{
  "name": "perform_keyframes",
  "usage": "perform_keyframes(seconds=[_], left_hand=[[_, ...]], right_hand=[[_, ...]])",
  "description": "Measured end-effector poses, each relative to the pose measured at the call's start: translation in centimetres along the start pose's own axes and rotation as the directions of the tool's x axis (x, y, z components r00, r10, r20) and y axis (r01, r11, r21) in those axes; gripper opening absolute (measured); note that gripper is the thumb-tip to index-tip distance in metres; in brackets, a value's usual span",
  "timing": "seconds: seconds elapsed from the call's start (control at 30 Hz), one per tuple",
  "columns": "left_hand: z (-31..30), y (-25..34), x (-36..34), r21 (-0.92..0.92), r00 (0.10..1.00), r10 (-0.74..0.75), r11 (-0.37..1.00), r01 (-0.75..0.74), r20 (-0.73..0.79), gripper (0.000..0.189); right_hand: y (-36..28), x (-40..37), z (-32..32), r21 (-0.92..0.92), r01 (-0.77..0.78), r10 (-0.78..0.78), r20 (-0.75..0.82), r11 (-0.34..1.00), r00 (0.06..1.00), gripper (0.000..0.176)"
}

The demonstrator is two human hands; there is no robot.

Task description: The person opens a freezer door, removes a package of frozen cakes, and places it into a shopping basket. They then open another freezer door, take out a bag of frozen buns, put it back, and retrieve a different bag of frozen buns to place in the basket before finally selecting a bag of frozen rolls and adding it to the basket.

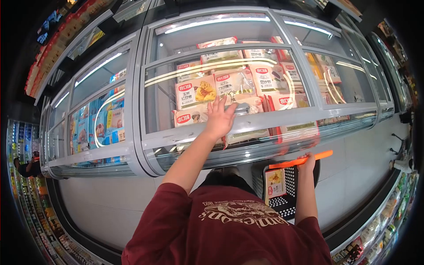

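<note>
My left hand [220, 117] lies spread on the sliding glass lid [165, 79] of a chest freezer, fingers stretched out. Just right of its fingers is the lid's grey recessed handle [242, 109], beneath a printed push mark. Under the glass, red-and-cream frozen food bags [196, 91] lie in rows. My right hand [307, 162] is closed round the orange handle [287, 164] of a black shopping basket [290, 187]. Inside the basket is one bag of frozen food [275, 183] with a yellow picture.
The freezer's grey front rail [274, 117] runs across before me. Another freezer section [99, 115] with blue bags is at left. Shelves of goods [380, 221] line the right side. A person [28, 168] stands at the far left, beside more shelves. Pale floor tiles [344, 176] show at right.
</note>
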State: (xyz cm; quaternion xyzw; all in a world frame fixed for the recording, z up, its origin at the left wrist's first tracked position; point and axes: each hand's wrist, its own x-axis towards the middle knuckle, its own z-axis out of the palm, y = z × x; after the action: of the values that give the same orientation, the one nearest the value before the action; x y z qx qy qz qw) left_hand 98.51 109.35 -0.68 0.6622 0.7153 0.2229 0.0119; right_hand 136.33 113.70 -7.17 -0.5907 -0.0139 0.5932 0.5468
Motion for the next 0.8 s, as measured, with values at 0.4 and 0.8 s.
perform_keyframes(seconds=[0.4, 0.8], left_hand=[[1.4, -4.7, 6.2, -0.029, 0.997, 0.043, 0.999, -0.045, -0.068, 0.037], [3.2, -14.3, 21.1, 0.066, 0.996, 0.046, 0.997, -0.042, -0.071, 0.042]], right_hand=[[0.5, -1.0, 2.6, 0.082, -0.058, 0.071, -0.166, 0.995, 0.984, 0.010], [4.0, -5.8, 6.8, 0.002, 0.019, -0.019, -0.203, 1.000, 0.979, 0.010]])
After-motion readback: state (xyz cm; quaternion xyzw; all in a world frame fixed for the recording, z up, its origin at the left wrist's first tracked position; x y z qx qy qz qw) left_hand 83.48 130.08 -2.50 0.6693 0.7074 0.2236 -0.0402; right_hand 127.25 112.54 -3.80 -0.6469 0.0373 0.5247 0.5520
